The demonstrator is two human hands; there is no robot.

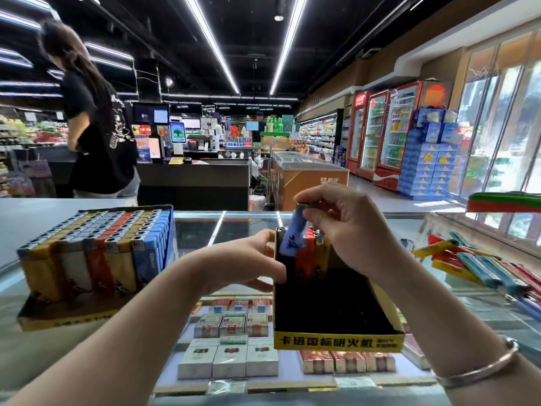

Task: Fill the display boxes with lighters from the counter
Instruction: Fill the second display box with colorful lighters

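Note:
A yellow display box (339,342) with a black inside stands on the glass counter, holding a few lighters (310,253) upright along its far wall. My left hand (248,262) grips the box's left wall. My right hand (342,224) pinches the top of a blue lighter (289,235), which is tilted at the box's far left corner beside a red one. A second display box (87,288), packed full with rows of yellow, white, red and blue lighters, stands at the left. Loose lighters (480,268) lie in a pile at the right.
The glass counter (228,230) shows cigarette packs (231,358) in the case below. A person in a black shirt (99,136) stands behind the counter at the left. A shop aisle, a chest freezer (310,174) and drink coolers lie beyond.

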